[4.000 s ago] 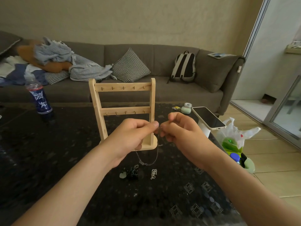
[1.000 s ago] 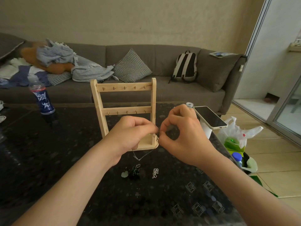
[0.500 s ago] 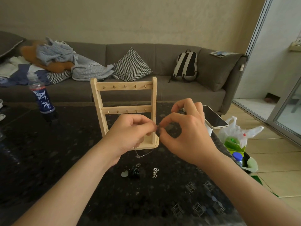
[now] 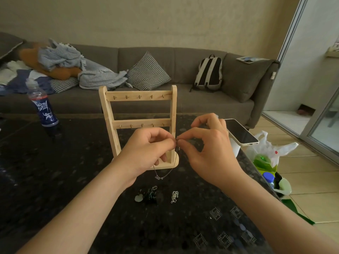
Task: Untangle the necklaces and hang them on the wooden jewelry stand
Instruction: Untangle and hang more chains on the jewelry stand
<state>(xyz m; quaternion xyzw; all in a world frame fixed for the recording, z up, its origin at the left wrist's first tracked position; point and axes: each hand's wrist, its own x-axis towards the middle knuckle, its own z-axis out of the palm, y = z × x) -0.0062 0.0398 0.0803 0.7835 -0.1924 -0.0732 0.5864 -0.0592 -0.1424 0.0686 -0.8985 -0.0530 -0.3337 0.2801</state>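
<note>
Pinching a thin silver necklace (image 4: 163, 174) between left hand (image 4: 146, 149) and right hand (image 4: 207, 149) just in front of the empty wooden stand (image 4: 139, 110), the person seems mid-untangling, and next must lift it onto a hook while two other pieces lie nearer on the tabletop (image 4: 55, 180).

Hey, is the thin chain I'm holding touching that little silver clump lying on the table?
Apart. In the head view the thin chain hangs from both hands, its lowest loop ending above the silver clump, with bare dark table between them.

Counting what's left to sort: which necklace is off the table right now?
The thin silver chain pinched between both hands; the dark pendant necklace and the bunched silver one lie on the table.
</note>
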